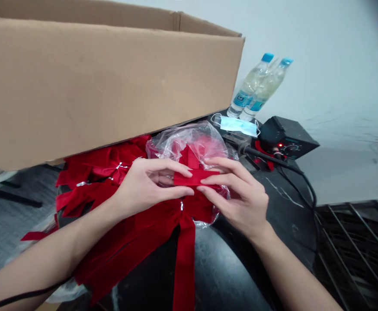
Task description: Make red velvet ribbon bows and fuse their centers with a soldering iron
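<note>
While both forearms reach up from the bottom of my view, my left hand and my right hand meet with their fingers pointing toward each other. Both wrists are slightly bent. Between them I pinch a short red velvet strip, my left fingertips and thumb closed on its left part and my right fingers closed around its right part, so both grips are shut on it. Its long axis runs almost level across my view, with the right end tipped slightly upward.

The strip sits just above a red velvet bow, which is cinched by a silver wire tie and has a long tail hanging down toward me. A clear plastic bag bunches behind my fingers, and more red velvet bows lie to the left. All of this rests on a dark curved surface.

Farther off, a cardboard box looms over the left side, tilted. Past my right hand are a black control unit with a red light and dial, its black cable, a blue surgical mask and two blue-capped water bottles. A metal wire rack sits at far right, before a white wall.
</note>
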### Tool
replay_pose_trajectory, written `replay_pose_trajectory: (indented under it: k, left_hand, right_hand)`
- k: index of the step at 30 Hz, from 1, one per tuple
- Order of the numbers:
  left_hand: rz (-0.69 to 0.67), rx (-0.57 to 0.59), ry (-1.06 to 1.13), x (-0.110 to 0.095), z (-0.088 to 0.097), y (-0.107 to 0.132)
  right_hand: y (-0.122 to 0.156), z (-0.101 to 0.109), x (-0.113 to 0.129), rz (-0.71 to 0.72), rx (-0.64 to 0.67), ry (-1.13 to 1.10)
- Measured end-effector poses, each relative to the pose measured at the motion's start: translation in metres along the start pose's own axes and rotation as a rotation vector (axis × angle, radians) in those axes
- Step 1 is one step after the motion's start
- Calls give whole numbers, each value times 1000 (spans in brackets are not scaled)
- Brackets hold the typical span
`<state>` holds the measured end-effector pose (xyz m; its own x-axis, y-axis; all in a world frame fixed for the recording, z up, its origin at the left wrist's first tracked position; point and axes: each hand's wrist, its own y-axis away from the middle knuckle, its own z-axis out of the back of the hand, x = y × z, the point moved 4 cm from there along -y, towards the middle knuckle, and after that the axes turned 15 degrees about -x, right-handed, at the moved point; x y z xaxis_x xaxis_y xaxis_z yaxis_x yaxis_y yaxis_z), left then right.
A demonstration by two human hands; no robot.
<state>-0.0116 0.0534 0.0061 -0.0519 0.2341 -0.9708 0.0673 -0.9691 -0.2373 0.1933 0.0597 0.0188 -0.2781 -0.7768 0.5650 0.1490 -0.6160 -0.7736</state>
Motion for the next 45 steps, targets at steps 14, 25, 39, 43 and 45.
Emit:
replay_pose_trajectory:
  k: [14, 25, 39, 43, 45]
  left_hand:
    - [-233, -111, -195, -6, 1, 1]
    - [-167, -96, -227, -5, 2, 3]
    - [-253, -51, -300, -9, 1, 3]
    - [-131, -9, -240, -5, 1, 3]
    - [-109, -11, -229, -4, 1, 3]
  right_hand:
    - [5, -9, -10, -566, 20, -221]
    - [3, -9, -9, -684, 194, -243]
    - [5, -9, -10, -696, 279, -214]
    - [5, -9, -8, -688, 257, -214]
    - [4, -9, -7, -670, 258, -197]
